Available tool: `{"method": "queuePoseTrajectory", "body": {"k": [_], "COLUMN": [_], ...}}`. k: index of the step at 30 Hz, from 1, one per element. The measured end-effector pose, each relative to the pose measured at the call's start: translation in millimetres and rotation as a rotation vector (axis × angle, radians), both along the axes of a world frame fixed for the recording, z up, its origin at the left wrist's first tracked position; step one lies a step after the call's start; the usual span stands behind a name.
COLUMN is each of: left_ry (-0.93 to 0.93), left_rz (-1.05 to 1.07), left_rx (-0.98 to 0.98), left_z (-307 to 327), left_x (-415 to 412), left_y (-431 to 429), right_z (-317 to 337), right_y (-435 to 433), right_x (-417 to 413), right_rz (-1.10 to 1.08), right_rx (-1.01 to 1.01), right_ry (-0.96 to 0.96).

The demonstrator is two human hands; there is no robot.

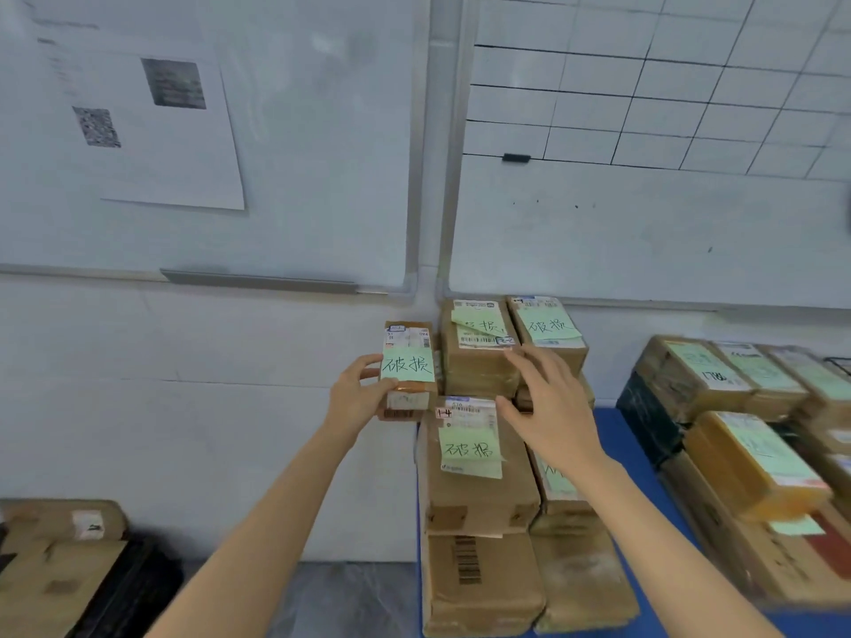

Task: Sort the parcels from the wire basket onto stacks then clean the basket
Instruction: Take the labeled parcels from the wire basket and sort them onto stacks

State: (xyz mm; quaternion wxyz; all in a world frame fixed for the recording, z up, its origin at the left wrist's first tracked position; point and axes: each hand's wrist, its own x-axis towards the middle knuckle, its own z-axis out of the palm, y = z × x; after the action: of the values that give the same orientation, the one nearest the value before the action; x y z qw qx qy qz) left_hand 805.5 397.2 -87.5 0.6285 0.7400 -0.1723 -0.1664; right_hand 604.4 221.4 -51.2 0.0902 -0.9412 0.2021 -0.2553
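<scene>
Currently held: your left hand (357, 393) grips a small parcel (410, 400), thumb on its front, fingers curled round its left edge.
Parcel position: held up in front of the wall, just beside the left side of the rear stack (476, 368); you cannot tell whether the two touch.
Parcel marking: a green note (407, 365) with handwriting covers its middle.
Right hand: your right hand (548, 407) is released, fingers spread, holding nothing, in front of the rear stack. Contact with the stack cannot be told.
Front stack: the front stack (479, 495) of brown parcels stands on the blue table (614, 435), below your right hand.
Side stacks: the side stacks (737, 458) stand on the right, well apart from both hands.
Lower left: loose parcels (60, 550) lie there.
Wall: whiteboards (313, 177), with a printed sheet (152, 126) on the left one.
</scene>
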Motion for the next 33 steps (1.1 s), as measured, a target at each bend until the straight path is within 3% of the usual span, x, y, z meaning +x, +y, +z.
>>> {"method": "queuePoseTrajectory", "body": {"k": [11, 20, 23, 27, 33], "left_ry": [-0.216, -0.275, -0.457, -0.846, -1.12], "left_rz": [0.02, 0.02, 0.015, -0.037, -0.121], "left_rx": [0.121, 0.19, 0.3, 0.493, 0.513], "left_z": [-2.6, 5.9, 13.7, 30.1, 59.2], "left_x": [-1.8, -0.1, -1.4, -15.0, -61.7], "left_y": [-17.7, -4.9, 3.9, 3.5, -38.7], "right_z": [-8.1, -11.6, -10.0, -7.4, 11.0], "right_y": [-7.3, -10.2, -11.3, -13.0, -30.6], "right_x": [-1.2, -2.0, -3.1, -9.0, -43.5], "right_rz": [-0.048, -0.039, -0.045, -0.048, -0.111], "right_rx": [0.038, 0.052, 0.048, 0.064, 0.043], "right_ry": [0.043, 0.071, 0.078, 0.098, 0.13]}}
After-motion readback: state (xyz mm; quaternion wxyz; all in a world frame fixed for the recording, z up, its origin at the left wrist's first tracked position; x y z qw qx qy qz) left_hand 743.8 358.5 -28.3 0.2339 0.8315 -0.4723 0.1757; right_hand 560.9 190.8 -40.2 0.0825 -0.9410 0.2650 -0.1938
